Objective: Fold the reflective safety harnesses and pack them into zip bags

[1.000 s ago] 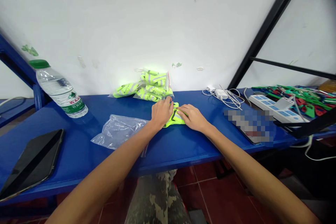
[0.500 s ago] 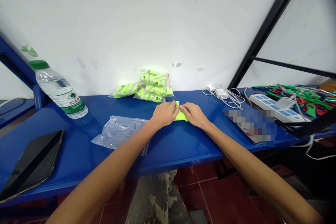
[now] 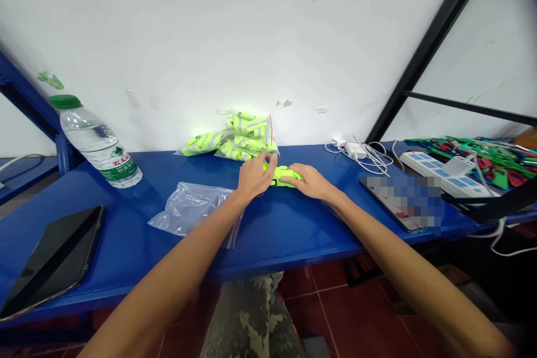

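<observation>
A folded bundle of fluorescent yellow reflective strap [image 3: 283,175] lies on the blue table between my hands, a small black piece showing at its near left side. My left hand [image 3: 255,175] closes on its left end, with thumb and fingers around it. At the other end my right hand [image 3: 312,181] grips the bundle, its thumb along the near side. Left of my left forearm a clear zip bag [image 3: 191,207] lies flat. Behind the hands, against the wall, are clear bags of similar yellow straps [image 3: 245,137].
A water bottle [image 3: 103,145] with a green cap and a dark tablet [image 3: 52,260] are on the left. To the right are a white charger with cable [image 3: 356,151], a partly blurred phone-like device [image 3: 398,201], a power strip [image 3: 444,173] and a heap of colourful items [image 3: 495,159].
The strap bundle now lies more crosswise and shows more of its length, including the black piece. My left hand has shifted slightly left and up, its fingers raised more.
</observation>
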`<state>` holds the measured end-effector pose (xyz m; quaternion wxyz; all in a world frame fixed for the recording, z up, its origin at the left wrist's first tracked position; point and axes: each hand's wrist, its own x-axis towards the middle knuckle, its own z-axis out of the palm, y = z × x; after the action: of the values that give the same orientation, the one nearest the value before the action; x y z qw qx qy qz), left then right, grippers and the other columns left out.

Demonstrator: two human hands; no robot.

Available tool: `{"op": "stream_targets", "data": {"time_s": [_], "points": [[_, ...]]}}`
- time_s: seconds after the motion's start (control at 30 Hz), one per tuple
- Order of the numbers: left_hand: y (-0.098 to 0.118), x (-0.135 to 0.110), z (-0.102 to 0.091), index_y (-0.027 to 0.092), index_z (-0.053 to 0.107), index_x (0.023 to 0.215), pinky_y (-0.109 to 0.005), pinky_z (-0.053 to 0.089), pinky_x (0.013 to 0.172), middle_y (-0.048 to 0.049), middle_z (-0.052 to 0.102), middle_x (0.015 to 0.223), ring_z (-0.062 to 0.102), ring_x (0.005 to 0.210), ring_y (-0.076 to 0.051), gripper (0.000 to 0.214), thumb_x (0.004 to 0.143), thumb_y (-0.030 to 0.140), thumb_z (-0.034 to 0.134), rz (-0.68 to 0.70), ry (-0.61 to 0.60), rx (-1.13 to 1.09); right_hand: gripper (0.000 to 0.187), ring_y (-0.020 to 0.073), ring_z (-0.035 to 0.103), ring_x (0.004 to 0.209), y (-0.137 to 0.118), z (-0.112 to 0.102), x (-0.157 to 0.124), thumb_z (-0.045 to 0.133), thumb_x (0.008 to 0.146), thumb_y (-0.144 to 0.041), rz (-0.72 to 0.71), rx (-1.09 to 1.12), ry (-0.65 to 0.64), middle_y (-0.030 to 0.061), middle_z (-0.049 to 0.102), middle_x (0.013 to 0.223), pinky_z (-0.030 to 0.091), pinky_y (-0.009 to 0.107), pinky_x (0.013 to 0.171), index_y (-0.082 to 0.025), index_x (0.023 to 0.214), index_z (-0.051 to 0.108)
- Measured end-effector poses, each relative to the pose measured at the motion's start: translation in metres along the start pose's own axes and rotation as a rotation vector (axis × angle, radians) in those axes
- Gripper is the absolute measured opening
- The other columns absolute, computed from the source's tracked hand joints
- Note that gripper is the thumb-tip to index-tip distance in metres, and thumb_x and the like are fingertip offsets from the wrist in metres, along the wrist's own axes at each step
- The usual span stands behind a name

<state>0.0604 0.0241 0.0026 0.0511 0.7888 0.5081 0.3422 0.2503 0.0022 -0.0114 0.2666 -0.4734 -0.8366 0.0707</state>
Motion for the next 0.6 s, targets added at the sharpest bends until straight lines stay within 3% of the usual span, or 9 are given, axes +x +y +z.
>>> {"op": "stream_targets", "data": {"time_s": [0.07, 0.17, 0.33, 0.47, 0.53, 0.6], "points": [[0.004, -0.004, 0.0, 0.021, 0.066, 0.103, -0.032, 0.044, 0.088, -0.0071, 0.072, 0.101, 0.063, 0.099, -0.023, 0.047, 0.098, 0.052, 0.031, 0.076, 0.02, 0.06, 0.046, 0.0182, 0.059, 0.075, 0.007, 0.0, 0.009, 0.046, 0.094, -0.056, 0.005, 0.027, -0.014, 0.0066, 0.066, 0.082, 0.044, 0.03, 0.075, -0.016, 0.085, 0.065], [0.005, -0.005, 0.004, 0.018, 0.068, 0.097, -0.033, 0.044, 0.087, -0.0108, 0.072, 0.096, 0.064, 0.098, -0.025, 0.052, 0.099, 0.051, 0.027, 0.107, -0.023, 0.157, 0.047, 0.0203, 0.06, 0.089, 0.014, 0.001, 0.021, 0.048, 0.092, -0.058, -0.033, 0.104, 0.01, 0.01, 0.067, 0.095, 0.044, 0.032, 0.084, -0.016, 0.085, 0.069], [-0.005, 0.006, 0.011, 0.02, 0.072, 0.088, -0.033, 0.046, 0.075, -0.0114, 0.073, 0.085, 0.068, 0.086, -0.026, 0.064, 0.097, 0.058, 0.022, -0.025, -0.115, 0.148, 0.053, 0.0161, 0.057, 0.065, 0.018, 0.007, 0.034, 0.055, 0.083, -0.064, 0.202, 0.283, -0.115, 0.0023, 0.065, 0.072, 0.044, 0.027, 0.061, -0.014, 0.081, 0.069], [-0.012, 0.012, 0.011, 0.02, 0.073, 0.096, -0.031, 0.047, 0.078, -0.009, 0.075, 0.092, 0.068, 0.091, -0.025, 0.054, 0.095, 0.057, 0.034, -0.08, -0.109, 0.026, 0.045, 0.0191, 0.063, 0.086, 0.014, 0.008, 0.036, 0.066, 0.08, -0.054, 0.214, 0.406, -0.041, 0.0069, 0.071, 0.099, 0.049, 0.03, 0.075, -0.014, 0.101, 0.07], [-0.013, 0.013, 0.011, 0.02, 0.074, 0.095, -0.031, 0.048, 0.08, -0.0081, 0.075, 0.094, 0.068, 0.091, -0.024, 0.049, 0.093, 0.056, 0.04, -0.099, -0.102, -0.032, 0.049, 0.0204, 0.064, 0.094, 0.013, 0.005, 0.034, 0.072, 0.076, -0.047, 0.177, 0.472, -0.133, 0.0086, 0.07, 0.111, 0.051, 0.032, 0.081, -0.015, 0.113, 0.067], [-0.014, 0.012, 0.011, 0.021, 0.074, 0.092, -0.032, 0.049, 0.08, -0.0076, 0.075, 0.094, 0.068, 0.091, -0.025, 0.045, 0.091, 0.056, 0.045, -0.127, -0.088, -0.077, 0.067, 0.0213, 0.063, 0.102, 0.012, 0.002, 0.03, 0.082, 0.066, -0.041, 0.135, 0.495, -0.221, 0.0084, 0.067, 0.12, 0.051, 0.033, 0.087, -0.017, 0.125, 0.061]]}}
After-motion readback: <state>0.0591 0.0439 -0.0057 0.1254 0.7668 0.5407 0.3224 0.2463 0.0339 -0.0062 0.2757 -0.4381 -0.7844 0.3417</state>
